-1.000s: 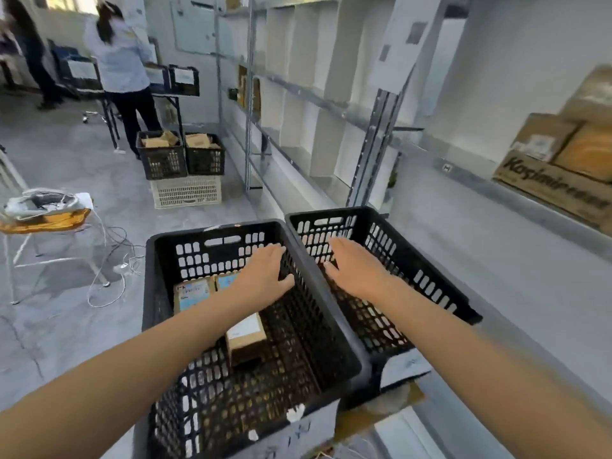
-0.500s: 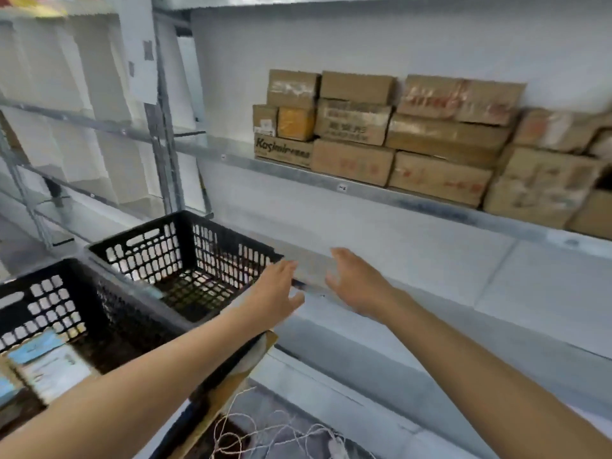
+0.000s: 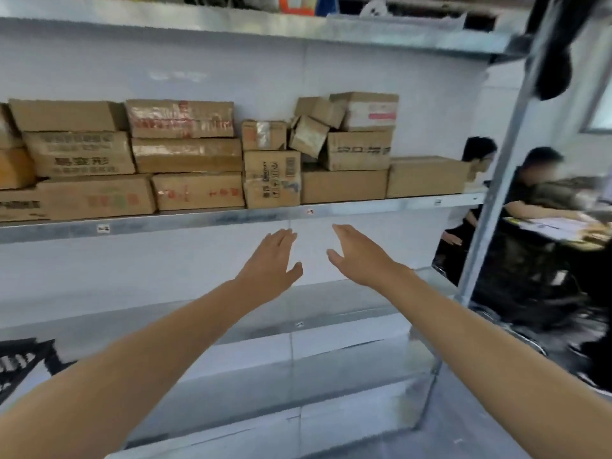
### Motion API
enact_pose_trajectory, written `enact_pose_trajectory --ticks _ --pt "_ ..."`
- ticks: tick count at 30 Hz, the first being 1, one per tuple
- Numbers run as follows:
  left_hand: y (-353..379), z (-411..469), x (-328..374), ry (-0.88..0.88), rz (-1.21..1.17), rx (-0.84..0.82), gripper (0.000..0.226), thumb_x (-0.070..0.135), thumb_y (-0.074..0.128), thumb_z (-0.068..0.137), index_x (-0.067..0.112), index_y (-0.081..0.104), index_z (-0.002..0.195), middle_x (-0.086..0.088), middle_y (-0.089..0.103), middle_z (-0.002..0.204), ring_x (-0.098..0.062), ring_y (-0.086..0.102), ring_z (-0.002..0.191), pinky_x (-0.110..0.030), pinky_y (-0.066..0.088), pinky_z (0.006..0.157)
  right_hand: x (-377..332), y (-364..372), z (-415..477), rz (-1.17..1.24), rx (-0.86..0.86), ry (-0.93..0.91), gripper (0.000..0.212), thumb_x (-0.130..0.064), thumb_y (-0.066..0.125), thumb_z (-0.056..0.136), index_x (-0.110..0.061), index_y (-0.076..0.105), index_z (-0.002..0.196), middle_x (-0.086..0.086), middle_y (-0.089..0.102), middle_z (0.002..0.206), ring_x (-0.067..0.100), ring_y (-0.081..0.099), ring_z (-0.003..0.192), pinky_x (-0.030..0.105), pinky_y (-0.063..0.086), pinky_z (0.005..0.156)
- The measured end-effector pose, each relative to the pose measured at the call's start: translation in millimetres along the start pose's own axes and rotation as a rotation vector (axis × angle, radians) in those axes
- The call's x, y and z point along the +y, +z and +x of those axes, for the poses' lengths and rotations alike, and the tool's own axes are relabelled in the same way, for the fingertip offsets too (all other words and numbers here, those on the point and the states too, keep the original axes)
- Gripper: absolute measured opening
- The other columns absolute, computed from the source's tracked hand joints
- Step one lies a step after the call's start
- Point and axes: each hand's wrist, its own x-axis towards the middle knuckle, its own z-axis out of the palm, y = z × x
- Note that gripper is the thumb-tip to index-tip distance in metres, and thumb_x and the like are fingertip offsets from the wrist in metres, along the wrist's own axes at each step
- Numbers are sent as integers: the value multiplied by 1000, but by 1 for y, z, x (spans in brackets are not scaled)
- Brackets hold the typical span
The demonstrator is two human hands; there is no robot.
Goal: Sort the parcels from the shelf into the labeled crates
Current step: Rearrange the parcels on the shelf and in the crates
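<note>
Hands, left hand and right hand, fingers straight, empty, below shelf of parcels.

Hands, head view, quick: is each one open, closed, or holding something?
Bare left hand: open, fingers straight, holding nothing.
Bare right hand: open, fingers straight, holding nothing.

Seventeen-odd parcels; two hands: left, right; two bystanders; one crate.
</note>
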Motion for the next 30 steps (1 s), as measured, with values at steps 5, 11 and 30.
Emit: enact_pose_trajectory --ticks 5,11,30 --pt "21 72 68 148 -142 18 63 32 49 101 10 24 154 -6 23 162 -20 19 149 -30 16 119 74 -50 -2 -107 42 139 65 -36 42 104 -9 16 158 7 19 165 24 24 149 38 25 119" --pt "44 141 128 247 -267 -16 56 30 49 100 7 30 148 -8 38 149 -24 36 137 -33 32 106 141 -94 18 -161 96 259 52 -36 45 102 -8 35 145 12 46 143 29 47 130 45 42 105" --pt "130 295 162 26 -483 45 67 33 50 101 10 17 154 -6 33 148 -23 40 131 -30 34 97 320 -125 126 -103 67 393 55 -31 47 104 -7 30 150 15 37 152 33 46 132 42 40 105"
